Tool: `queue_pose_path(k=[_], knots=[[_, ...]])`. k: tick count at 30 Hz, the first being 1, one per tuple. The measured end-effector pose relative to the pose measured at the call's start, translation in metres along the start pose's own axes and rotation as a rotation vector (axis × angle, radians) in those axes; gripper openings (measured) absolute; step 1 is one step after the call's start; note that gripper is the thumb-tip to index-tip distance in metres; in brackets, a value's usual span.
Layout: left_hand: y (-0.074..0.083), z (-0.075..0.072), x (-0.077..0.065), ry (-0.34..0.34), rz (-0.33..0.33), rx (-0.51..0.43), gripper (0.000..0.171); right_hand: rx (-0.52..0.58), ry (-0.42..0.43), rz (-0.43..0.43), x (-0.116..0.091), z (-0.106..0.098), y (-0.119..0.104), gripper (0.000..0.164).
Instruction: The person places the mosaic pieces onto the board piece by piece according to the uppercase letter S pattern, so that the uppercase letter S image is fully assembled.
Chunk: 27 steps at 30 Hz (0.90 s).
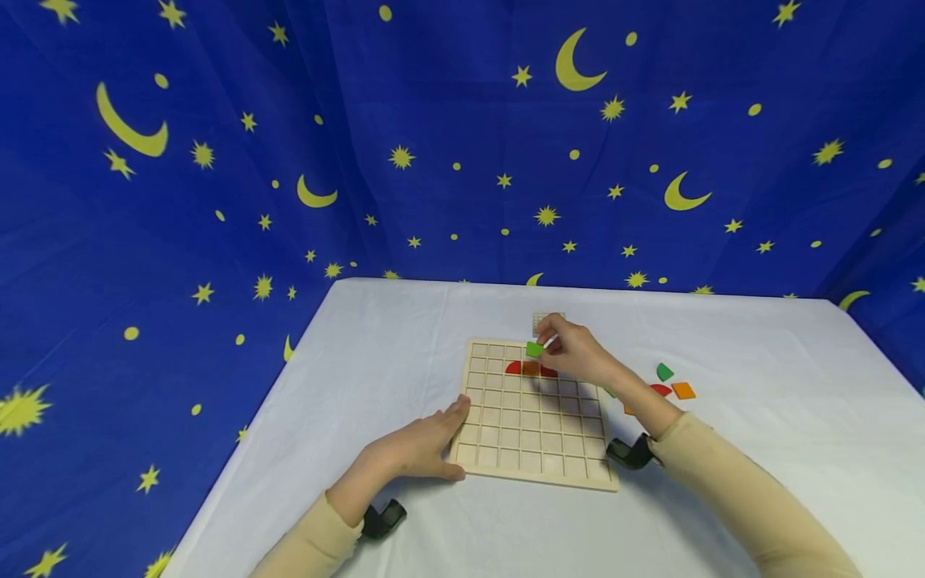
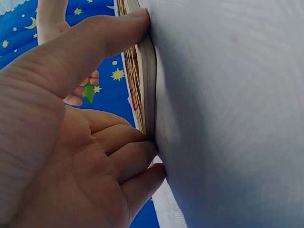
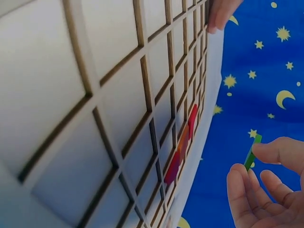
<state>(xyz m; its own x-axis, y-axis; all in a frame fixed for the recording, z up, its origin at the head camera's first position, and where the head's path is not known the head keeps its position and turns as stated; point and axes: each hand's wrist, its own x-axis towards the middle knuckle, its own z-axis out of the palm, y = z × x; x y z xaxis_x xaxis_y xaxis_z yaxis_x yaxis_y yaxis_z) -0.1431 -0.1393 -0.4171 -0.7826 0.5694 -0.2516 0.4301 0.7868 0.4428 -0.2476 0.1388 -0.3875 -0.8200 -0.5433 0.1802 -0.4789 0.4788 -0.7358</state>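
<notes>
A wooden grid board lies on the white table. My right hand pinches a light green tile between thumb and fingertips, held above the board's far rows. In the right wrist view the tile shows nearly edge-on. Just nearer than it, an orange tile sits in the grid between a red rounded tile and another red tile, partly covered by my hand. My left hand rests along the board's left edge, with thumb and fingers touching its side.
Right of the board lie a dark green rounded tile, a red one and an orange square; my right forearm partly hides others. A small grid card lies beyond the board. A blue star-patterned curtain surrounds the table.
</notes>
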Motion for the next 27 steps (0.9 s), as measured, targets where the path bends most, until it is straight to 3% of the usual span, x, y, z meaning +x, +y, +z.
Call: queue_pose_path(k=[12, 19, 27], knots=[[0.000, 0.000, -0.001, -0.007, 0.002, 0.003, 0.099, 0.022, -0.020, -0.033, 0.005, 0.014, 0.000, 0.035], [-0.002, -0.001, 0.000, -0.004, 0.002, 0.004, 0.099, 0.014, -0.047, 0.025, 0.007, 0.020, -0.002, 0.038], [-0.001, -0.001, -0.001, -0.001, 0.005, 0.003, 0.099, 0.031, -0.079, 0.021, 0.007, 0.026, -0.003, 0.038]])
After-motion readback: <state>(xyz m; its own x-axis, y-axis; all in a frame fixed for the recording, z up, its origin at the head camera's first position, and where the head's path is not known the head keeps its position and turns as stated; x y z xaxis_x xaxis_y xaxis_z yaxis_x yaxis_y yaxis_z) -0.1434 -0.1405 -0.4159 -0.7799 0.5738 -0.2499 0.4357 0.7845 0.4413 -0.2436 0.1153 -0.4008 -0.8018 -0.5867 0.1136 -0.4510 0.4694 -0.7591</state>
